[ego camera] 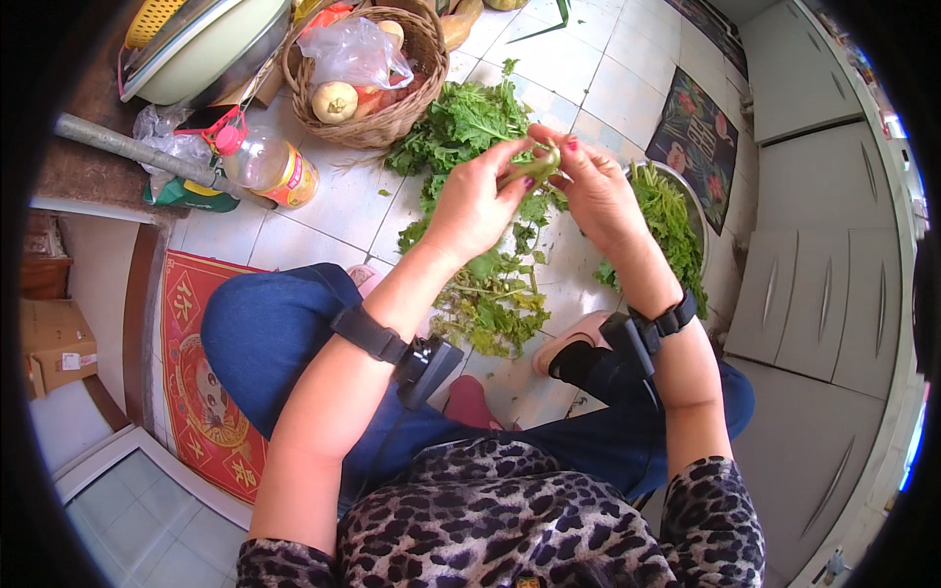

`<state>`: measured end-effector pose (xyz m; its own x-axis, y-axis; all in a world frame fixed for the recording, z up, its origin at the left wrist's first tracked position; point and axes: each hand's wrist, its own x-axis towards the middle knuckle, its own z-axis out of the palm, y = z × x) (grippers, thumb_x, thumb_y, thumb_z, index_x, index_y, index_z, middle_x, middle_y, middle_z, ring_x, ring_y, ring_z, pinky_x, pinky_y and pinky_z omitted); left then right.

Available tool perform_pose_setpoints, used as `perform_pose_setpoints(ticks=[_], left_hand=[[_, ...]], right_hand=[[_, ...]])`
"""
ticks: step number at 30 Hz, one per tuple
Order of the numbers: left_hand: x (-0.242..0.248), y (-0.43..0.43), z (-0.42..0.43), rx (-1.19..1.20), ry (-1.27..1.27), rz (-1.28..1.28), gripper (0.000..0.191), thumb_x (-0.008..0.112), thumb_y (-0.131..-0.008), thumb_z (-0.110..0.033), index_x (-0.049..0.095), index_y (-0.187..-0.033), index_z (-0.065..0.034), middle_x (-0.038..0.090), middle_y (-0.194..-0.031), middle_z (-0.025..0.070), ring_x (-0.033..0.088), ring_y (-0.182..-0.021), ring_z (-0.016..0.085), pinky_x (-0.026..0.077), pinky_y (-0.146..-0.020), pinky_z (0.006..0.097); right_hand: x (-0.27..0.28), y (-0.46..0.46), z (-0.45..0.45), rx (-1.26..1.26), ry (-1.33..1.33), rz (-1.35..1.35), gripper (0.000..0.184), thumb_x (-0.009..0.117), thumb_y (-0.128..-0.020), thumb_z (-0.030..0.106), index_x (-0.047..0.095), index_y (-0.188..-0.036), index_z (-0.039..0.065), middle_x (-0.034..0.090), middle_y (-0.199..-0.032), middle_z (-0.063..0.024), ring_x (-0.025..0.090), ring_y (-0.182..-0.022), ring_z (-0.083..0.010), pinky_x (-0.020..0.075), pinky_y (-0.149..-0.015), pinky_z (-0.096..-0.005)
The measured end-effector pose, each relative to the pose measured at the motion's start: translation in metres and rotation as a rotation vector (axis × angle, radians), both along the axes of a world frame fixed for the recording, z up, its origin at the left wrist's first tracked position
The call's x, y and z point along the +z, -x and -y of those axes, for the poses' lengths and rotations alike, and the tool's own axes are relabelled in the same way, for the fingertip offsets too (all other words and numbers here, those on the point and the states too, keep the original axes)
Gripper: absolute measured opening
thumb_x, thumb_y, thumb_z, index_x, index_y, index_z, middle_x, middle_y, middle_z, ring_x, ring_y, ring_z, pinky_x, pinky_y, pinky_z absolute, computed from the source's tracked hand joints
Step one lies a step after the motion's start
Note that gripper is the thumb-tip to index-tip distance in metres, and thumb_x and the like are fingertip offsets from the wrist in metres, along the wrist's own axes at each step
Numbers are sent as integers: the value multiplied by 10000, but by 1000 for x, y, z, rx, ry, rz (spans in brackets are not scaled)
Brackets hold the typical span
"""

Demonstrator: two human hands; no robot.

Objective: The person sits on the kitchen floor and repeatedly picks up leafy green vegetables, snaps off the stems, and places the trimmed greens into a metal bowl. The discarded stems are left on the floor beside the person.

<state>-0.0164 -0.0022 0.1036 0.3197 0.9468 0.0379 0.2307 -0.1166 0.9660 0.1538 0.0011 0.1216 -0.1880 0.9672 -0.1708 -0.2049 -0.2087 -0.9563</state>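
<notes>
My left hand (474, 195) grips a pale green vegetable stem (542, 167) between thumb and fingers. At the stem's upper end, the thumb and fingertips of my right hand (603, 191) pinch it; the fingers partly hide the rest. Beneath and beyond my hands, a heap of leafy greens (474, 121) lies on the tiled floor. Nearer my feet is a loose pile of yellowing leaves (500, 309). To the right of my right hand, a round metal basin (698, 213) holds more greens (662, 213), some hanging over its rim.
A wicker basket (367, 132) holds a plastic bag and round vegetables at the upper left. Beside it stand a plastic bottle (268, 173) with a pink cap and a metal pipe (147, 151). Grey cabinets (816, 294) line the right side. A red mat (198, 353) lies left of my knee.
</notes>
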Motion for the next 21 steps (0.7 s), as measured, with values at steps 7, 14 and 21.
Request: perform_pose_setpoints(ticks=[7, 14, 21], left_hand=[[-3, 14, 3, -236, 78, -53, 234, 500, -926, -85, 614, -1121, -22, 685, -884, 54, 622, -844, 83, 486, -757, 254], [-11, 14, 3, -358, 246, 138, 270, 480, -976, -241, 620, -1039, -20, 651, -835, 72, 587, -751, 106, 472, -711, 267], [-12, 24, 11, -461, 129, -244, 251, 484, -961, -193, 594, -1057, 12, 660, -882, 120, 592, -791, 171, 475, -753, 315]], right_hand=[[19, -19, 12, 246, -527, 699, 310, 614, -886, 95, 619, -1195, 66, 651, -1002, -55, 597, -889, -113, 493, -749, -282], [17, -4, 30, 181, -879, 1055, 194, 645, -788, 70, 623, -976, 28, 620, -837, -130, 622, -811, -316, 516, -710, -391], [-5, 2, 42, 248, -1139, 1285, 130, 616, -711, 73, 511, -787, 62, 507, -701, -56, 542, -689, -226, 486, -611, -338]])
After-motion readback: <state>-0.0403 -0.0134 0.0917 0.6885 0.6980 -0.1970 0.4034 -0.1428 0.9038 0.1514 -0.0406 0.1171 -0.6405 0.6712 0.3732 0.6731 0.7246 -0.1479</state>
